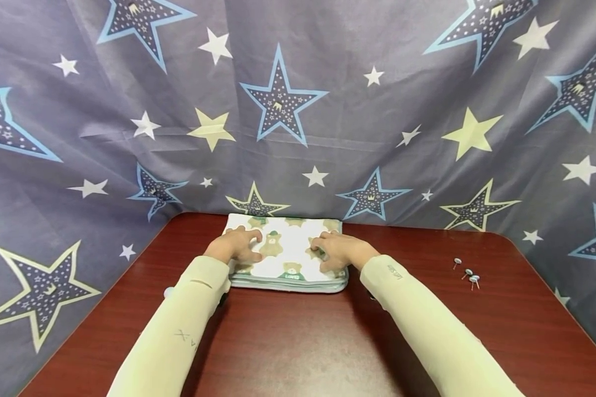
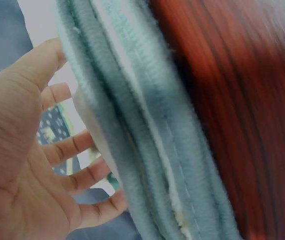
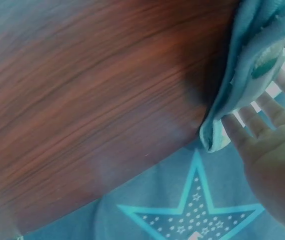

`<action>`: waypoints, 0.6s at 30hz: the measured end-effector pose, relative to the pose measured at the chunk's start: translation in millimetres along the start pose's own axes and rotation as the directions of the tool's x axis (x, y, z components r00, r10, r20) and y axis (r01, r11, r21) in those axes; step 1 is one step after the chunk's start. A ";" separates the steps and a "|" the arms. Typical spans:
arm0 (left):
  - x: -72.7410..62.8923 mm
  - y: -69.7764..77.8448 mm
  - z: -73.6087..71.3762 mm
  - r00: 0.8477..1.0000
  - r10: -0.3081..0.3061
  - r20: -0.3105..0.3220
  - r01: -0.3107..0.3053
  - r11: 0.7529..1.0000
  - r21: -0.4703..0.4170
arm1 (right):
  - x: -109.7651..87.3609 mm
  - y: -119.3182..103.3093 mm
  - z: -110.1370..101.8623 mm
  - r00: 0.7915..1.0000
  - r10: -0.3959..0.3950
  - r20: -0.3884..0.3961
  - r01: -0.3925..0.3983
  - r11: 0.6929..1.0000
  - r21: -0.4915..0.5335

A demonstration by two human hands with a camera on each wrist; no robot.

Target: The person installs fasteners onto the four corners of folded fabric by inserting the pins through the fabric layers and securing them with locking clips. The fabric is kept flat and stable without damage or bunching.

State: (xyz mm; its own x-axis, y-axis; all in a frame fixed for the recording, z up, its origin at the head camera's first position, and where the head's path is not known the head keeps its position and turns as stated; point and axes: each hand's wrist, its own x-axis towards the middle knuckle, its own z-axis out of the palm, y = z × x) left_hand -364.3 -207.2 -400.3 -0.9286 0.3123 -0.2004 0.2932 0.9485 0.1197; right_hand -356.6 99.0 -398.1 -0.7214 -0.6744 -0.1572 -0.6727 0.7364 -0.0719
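Observation:
A folded blanket [image 1: 290, 256] with a bear print and a pale green edging lies flat at the back of the table. My left hand [image 1: 234, 245] rests on its left part with the fingers spread. On the right part, my right hand [image 1: 341, 251] touches the top with its fingers slightly bent. In the left wrist view, stacked layers of the blanket's edge [image 2: 132, 120] show beside the left hand [image 2: 22, 150], whose fingers are apart. The right wrist view shows the right hand's [image 3: 275, 165] fingertips against the blanket [image 3: 245, 65] near a corner.
The reddish-brown wooden table [image 1: 298, 342] reaches back to a grey curtain [image 1: 328, 132] printed with stars. Some small round-headed pins [image 1: 457, 261] lie at the right. A small white round thing [image 1: 168, 292] is partly hidden by the left sleeve.

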 end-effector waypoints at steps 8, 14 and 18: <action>9.1 26.6 2.4 1.000 -0.010 0.000 0.010 1.000 0.026 | -19.6 20.3 0.5 1.000 -0.007 -0.005 0.007 1.000 -0.003; 12.6 50.8 1.9 0.999 -0.034 0.011 0.034 0.999 -0.001 | -38.7 33.8 1.6 0.999 -0.013 -0.031 0.013 1.000 0.011; 17.6 63.2 5.9 1.000 -0.028 -0.002 0.028 1.000 0.000 | -51.6 42.9 2.6 0.999 -0.010 -0.042 0.010 1.000 0.014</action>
State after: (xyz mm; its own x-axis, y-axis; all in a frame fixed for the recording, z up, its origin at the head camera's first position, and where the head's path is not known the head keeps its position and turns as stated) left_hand -360.8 -141.5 -402.0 -0.9370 0.2852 -0.2015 0.2668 0.9570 0.1135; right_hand -347.8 165.5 -395.7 -0.7211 -0.6832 -0.1151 -0.6778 0.7300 -0.0875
